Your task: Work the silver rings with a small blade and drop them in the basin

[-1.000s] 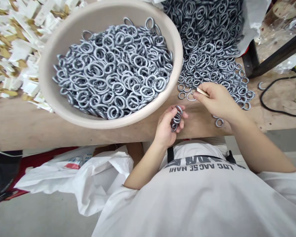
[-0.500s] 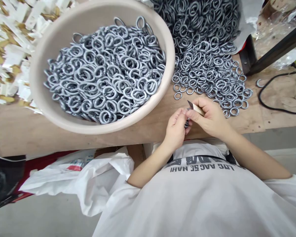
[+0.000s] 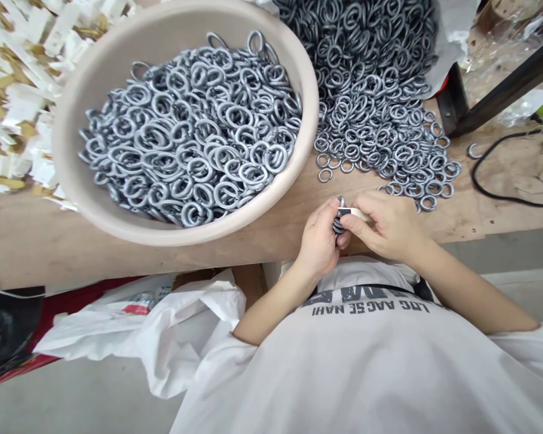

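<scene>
My left hand (image 3: 319, 241) is closed around a small stack of grey metal rings (image 3: 338, 224), held just over the table's front edge. My right hand (image 3: 387, 226) is closed on a small wooden-handled blade tool (image 3: 353, 212), whose tip touches the stack of rings. Both hands meet in front of my chest. A loose pile of the same grey rings (image 3: 375, 102) spreads over the table just beyond my right hand. To the left stands a large beige bowl (image 3: 95, 205) filled with several more rings.
White and gold tags (image 3: 13, 90) lie heaped at the far left. A black cable (image 3: 502, 196) curls at the right near a black metal bar (image 3: 502, 96). White plastic bags (image 3: 154, 325) lie on the floor below the wooden table (image 3: 49, 241).
My right hand came back from the loose pile toward my left hand. The tool now touches the held rings. The view shifted slightly.
</scene>
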Action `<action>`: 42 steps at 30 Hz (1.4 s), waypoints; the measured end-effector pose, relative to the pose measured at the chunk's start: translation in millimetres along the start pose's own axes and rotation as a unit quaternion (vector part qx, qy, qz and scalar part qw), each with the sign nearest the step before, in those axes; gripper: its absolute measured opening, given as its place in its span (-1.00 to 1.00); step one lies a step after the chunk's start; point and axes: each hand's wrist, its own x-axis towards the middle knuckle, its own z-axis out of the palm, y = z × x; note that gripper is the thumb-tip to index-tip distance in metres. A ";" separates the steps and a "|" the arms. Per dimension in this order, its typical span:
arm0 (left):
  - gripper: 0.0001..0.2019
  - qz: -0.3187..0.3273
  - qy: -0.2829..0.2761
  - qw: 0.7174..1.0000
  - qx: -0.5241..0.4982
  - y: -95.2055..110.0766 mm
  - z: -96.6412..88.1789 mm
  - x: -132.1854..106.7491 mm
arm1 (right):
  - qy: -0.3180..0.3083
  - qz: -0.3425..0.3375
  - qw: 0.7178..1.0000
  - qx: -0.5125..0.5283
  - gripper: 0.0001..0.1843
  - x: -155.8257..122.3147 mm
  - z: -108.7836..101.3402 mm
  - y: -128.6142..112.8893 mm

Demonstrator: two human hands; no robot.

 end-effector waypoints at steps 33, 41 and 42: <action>-0.64 -0.017 -0.065 0.998 -0.016 24.9 -37.2 -0.9 | -0.039 0.113 0.970 0.211 -0.71 46.8 0.5 19.6; -0.43 -0.086 -0.117 0.987 0.076 3.9 -9.4 5.6 | -0.052 0.169 0.862 0.474 -0.64 13.2 9.9 9.4; -0.43 -0.079 -0.118 0.987 0.081 2.6 -8.2 5.1 | -0.028 0.167 0.880 0.443 -0.68 11.8 13.1 10.3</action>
